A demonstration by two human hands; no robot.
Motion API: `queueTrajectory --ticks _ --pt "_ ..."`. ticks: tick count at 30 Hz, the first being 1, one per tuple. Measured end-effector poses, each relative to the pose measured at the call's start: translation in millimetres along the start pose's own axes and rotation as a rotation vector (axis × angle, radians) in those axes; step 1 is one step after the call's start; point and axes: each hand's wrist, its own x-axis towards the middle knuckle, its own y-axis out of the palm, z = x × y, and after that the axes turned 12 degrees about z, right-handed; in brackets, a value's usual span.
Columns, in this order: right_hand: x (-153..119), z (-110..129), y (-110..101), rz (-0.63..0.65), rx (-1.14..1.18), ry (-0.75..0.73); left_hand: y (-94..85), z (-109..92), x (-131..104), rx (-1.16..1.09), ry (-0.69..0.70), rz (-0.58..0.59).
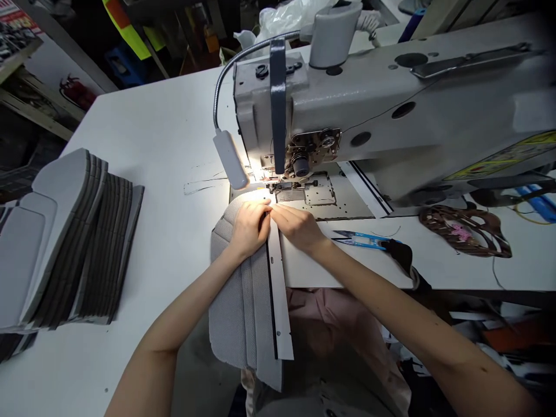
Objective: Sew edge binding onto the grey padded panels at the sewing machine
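Just in front of the needle area of a sewing machine [369,104], my two hands meet at the edge of a grey padded fabric panel [230,307]. A white strip [282,324] with a black edge and small holes runs along the panel's right side and hangs past the table edge. My left hand [252,226] lies on the panel, its thumb and fingers closed at the strip. My right hand [297,226] pinches the strip's edge beside it. Fingertips partly hide what is held. A small lamp [230,157] lights the needle area.
Stacked grey padded panels [82,243] stand on the table at left. Blue thread snips [360,239] lie right of my right hand, next to a dark cloth piece [399,255]. A brown patterned object [464,231] lies farther right. The white table [174,139] ends near my lap.
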Motion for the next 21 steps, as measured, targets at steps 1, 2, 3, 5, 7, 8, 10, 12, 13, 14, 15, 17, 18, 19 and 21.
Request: queueTrajectory --ticks 1,2,3,5,7,8,10,12,13,14,15,17,18,19,21 --pt "0 -1 1 -0.011 -0.018 -0.016 0.4 1 0 0.002 0.009 0.004" --pt "0 -2 2 -0.016 -0.037 -0.03 0.7 1 1 0.007 0.014 0.013" --pt "0 -3 2 -0.015 -0.055 -0.039 1.0 2 1 0.014 0.016 0.024" --pt "3 -4 0 0.002 -0.078 -0.041 1.2 2 3 0.037 0.016 0.054" --pt "3 0 -5 0.029 -0.079 0.001 1.2 2 4 0.071 0.018 0.086" --pt "1 4 -9 0.041 -0.071 0.048 1.0 2 5 0.092 0.019 0.102" --pt "-10 19 -18 0.061 -0.021 0.185 0.5 1 6 0.134 0.014 0.127" --pt "-31 43 -26 0.111 0.085 0.318 0.0 0 6 0.168 0.005 0.143" --pt "-45 57 -29 0.158 0.156 0.359 -0.2 -1 6 0.181 0.004 0.146" --pt "-60 71 -31 0.224 0.232 0.369 -0.3 -1 6 0.192 0.009 0.15" --pt "-75 84 -31 0.283 0.297 0.378 -0.3 -1 6 0.2 0.019 0.157" --pt "-101 106 -27 0.356 0.447 0.393 0.0 -1 6 0.207 0.039 0.168" --pt "-110 113 -24 0.366 0.533 0.419 0.2 0 6 0.206 0.046 0.17" --pt "-117 119 -20 0.365 0.618 0.449 0.5 0 6 0.204 0.05 0.17" --pt "-124 123 -13 0.343 0.754 0.511 1.2 2 8 0.202 0.062 0.159"
